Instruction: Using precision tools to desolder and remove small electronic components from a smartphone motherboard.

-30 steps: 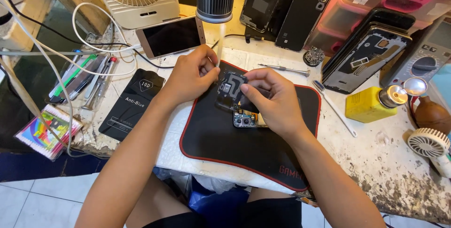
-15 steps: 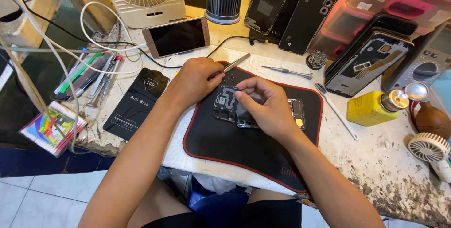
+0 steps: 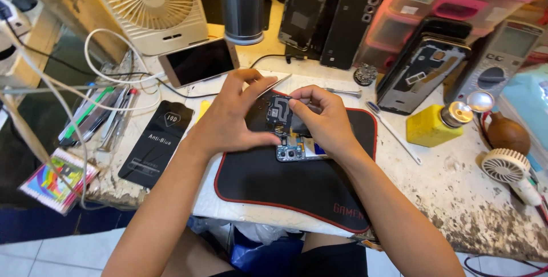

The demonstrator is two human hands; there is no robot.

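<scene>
An opened phone (image 3: 294, 148) with its circuit board showing lies on a black mat with a red edge (image 3: 285, 188). My left hand (image 3: 231, 114) grips a thin metal tool (image 3: 273, 85), thumb resting by the phone's left side. My right hand (image 3: 322, 117) pinches a dark inner cover piece (image 3: 279, 111) above the phone and covers much of the phone's right part.
A white fan (image 3: 151, 5), a phone lying face up (image 3: 198, 61), a steel cup (image 3: 242, 5) and leaning phone backs (image 3: 348, 28) stand behind. A yellow bottle (image 3: 431, 125), a multimeter (image 3: 496, 63) and a small fan (image 3: 505, 165) are right. Tools and a black packet (image 3: 157, 143) lie left.
The view has shifted slightly. My right hand has raised the dark cover piece off the phone, whose lower board is now exposed. My left hand keeps the metal tool near it.
</scene>
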